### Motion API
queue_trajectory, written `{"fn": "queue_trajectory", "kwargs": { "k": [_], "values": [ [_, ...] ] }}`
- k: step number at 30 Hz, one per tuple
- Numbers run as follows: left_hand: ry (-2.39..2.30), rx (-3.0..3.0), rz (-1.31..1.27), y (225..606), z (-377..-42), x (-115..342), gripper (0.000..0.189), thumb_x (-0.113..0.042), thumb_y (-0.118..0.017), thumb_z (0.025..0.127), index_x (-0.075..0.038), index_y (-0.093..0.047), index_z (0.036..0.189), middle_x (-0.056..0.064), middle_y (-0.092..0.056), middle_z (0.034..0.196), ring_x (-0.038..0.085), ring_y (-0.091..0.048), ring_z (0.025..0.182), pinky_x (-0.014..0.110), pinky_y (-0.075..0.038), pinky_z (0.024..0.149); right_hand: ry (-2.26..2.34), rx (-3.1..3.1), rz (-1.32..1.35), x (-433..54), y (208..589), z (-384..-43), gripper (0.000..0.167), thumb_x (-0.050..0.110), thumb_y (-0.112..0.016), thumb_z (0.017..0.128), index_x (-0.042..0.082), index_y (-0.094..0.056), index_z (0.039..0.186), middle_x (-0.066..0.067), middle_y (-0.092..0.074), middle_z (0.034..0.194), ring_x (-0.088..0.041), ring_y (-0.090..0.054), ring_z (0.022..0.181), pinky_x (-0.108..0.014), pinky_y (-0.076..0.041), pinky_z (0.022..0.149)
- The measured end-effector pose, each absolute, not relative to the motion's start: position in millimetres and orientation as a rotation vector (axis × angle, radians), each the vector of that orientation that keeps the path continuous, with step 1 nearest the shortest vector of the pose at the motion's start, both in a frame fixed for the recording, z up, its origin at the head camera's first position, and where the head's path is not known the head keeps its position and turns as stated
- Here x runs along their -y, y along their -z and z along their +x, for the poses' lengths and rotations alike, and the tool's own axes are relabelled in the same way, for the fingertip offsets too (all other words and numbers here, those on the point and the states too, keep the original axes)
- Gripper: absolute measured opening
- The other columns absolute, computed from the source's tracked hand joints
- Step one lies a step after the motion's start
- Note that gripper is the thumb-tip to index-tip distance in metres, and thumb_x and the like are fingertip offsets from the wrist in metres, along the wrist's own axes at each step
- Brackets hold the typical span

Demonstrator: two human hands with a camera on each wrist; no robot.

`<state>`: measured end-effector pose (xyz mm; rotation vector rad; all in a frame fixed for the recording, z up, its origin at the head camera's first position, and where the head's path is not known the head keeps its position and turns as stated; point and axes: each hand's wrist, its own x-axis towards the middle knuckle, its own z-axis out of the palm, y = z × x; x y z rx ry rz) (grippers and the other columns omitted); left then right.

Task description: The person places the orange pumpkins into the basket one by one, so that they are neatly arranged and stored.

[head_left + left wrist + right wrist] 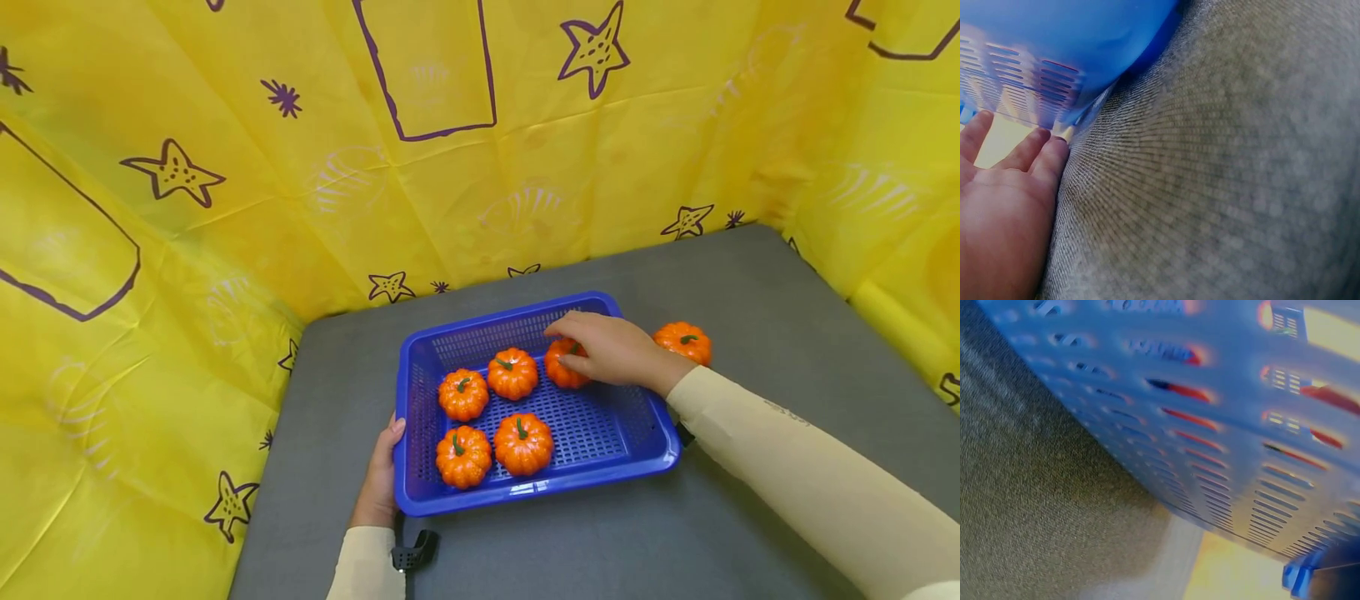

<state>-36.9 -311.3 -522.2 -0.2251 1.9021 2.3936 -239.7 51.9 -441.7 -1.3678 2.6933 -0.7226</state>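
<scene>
A blue perforated plastic basket (540, 486) stands on the grey surface. My right hand (611, 346) reaches over its right side and holds a small orange pumpkin (564, 372) with a green stem, thumb in front and fingers at the far side. In the right wrist view the basket's slotted outer wall (1241, 431) fills most of the picture; that hand is hidden there. At the basket's left side rests my left hand (385, 454), its thumb at the rim. Its nearly straight fingers (1022, 150) reach the outer wall under the rim in the left wrist view.
Several other pumpkins sit in the basket, among them one at the back middle (512, 374) and one at the front (523, 444). Outside, another pumpkin (682, 340) lies beyond my right forearm. Yellow patterned cloth (450, 208) hangs behind and at both sides.
</scene>
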Motion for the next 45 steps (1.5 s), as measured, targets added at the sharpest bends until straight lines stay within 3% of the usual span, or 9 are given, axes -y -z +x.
{"fn": "queue_trajectory", "kwargs": {
  "k": [7,14,20,24,29,32,35,39,45],
  "values": [
    [-2.399,-1.901,-0.237,522.6,-37.5,310.9,0.072,-0.047,-0.037,0.108,-0.022,-0.019,0.173,0.018,-0.047,0.154,0.028,-0.06,0.125,0.043,-0.054,0.102,0.957,-2.678,-1.348,-57.8,444.9,-242.0,0.047,0.019,-0.08,0.1,0.004,-0.068,0.143,-0.014,-0.067,0.141,-0.037,-0.058,0.135,-0.058,-0.045,0.113],
    [-2.399,-1.901,-0.24,522.4,-37.8,311.0,0.073,-0.047,-0.037,0.108,-0.023,-0.017,0.174,0.017,-0.048,0.153,0.027,-0.062,0.123,0.043,-0.055,0.101,1.315,-2.681,-1.366,-63.8,450.9,-242.0,0.051,0.013,-0.082,0.096,-0.001,-0.065,0.142,-0.016,-0.069,0.133,-0.035,-0.064,0.122,-0.058,-0.053,0.101],
    [-2.405,-1.892,-0.229,523.1,-37.8,311.0,0.073,-0.047,-0.037,0.108,-0.021,-0.018,0.173,0.014,-0.051,0.15,0.027,-0.062,0.122,0.043,-0.055,0.101,1.575,-2.66,-1.289,-67.8,452.6,-240.1,0.055,0.012,-0.083,0.096,0.003,-0.062,0.146,-0.016,-0.067,0.133,-0.037,-0.065,0.117,-0.058,-0.056,0.09],
    [-2.403,-1.893,-0.229,523.0,-37.4,310.7,0.073,-0.048,-0.038,0.107,-0.021,-0.018,0.173,0.014,-0.052,0.149,0.027,-0.063,0.122,0.044,-0.055,0.1,1.775,-2.58,-1.222,-70.8,454.5,-241.5,0.054,0.008,-0.079,0.098,0.004,-0.061,0.148,-0.021,-0.069,0.131,-0.037,-0.065,0.114,-0.047,-0.055,0.087],
    [-2.4,-1.894,-0.23,523.0,-37.2,311.1,0.074,-0.049,-0.038,0.107,-0.023,-0.018,0.173,0.015,-0.051,0.15,0.027,-0.062,0.122,0.044,-0.055,0.1,2.046,-2.298,-1.151,-75.8,454.4,-244.1,0.044,0.001,-0.059,0.106,-0.007,-0.056,0.149,-0.035,-0.064,0.131,-0.04,-0.063,0.117,-0.032,-0.051,0.087],
    [-2.397,-1.898,-0.23,523.0,-36.9,311.3,0.074,-0.048,-0.038,0.107,-0.023,-0.018,0.174,0.016,-0.05,0.151,0.027,-0.062,0.123,0.044,-0.055,0.1,2.159,-2.134,-1.114,-79.8,451.8,-243.5,0.043,0.007,-0.046,0.112,-0.011,-0.051,0.15,-0.041,-0.059,0.132,-0.042,-0.062,0.119,-0.033,-0.052,0.089],
    [-2.397,-1.895,-0.233,522.7,-36.5,311.5,0.074,-0.048,-0.038,0.107,-0.022,-0.018,0.174,0.016,-0.05,0.151,0.027,-0.063,0.122,0.044,-0.055,0.1,2.204,-2.054,-1.071,-84.5,448.9,-241.9,0.048,0.022,-0.041,0.115,-0.007,-0.051,0.153,-0.039,-0.059,0.135,-0.042,-0.061,0.122,-0.037,-0.052,0.089],
    [-2.399,-1.886,-0.241,522.7,-35.9,311.7,0.074,-0.048,-0.039,0.107,-0.023,-0.018,0.173,0.016,-0.05,0.15,0.027,-0.063,0.122,0.044,-0.055,0.1,2.237,-2.009,-1.016,-90.2,447.4,-241.2,0.057,0.038,-0.042,0.116,-0.002,-0.052,0.155,-0.034,-0.06,0.137,-0.045,-0.059,0.124,-0.038,-0.054,0.088],
    [-2.393,-1.902,-0.248,522.5,-35.6,311.8,0.074,-0.049,-0.039,0.108,-0.024,-0.018,0.174,0.018,-0.049,0.153,0.027,-0.063,0.123,0.044,-0.055,0.101,2.299,-1.965,-0.958,-101.9,447.0,-242.6,0.056,0.042,-0.045,0.114,0.004,-0.056,0.154,-0.034,-0.06,0.139,-0.042,-0.06,0.123,-0.041,-0.052,0.09]
  ]
}}
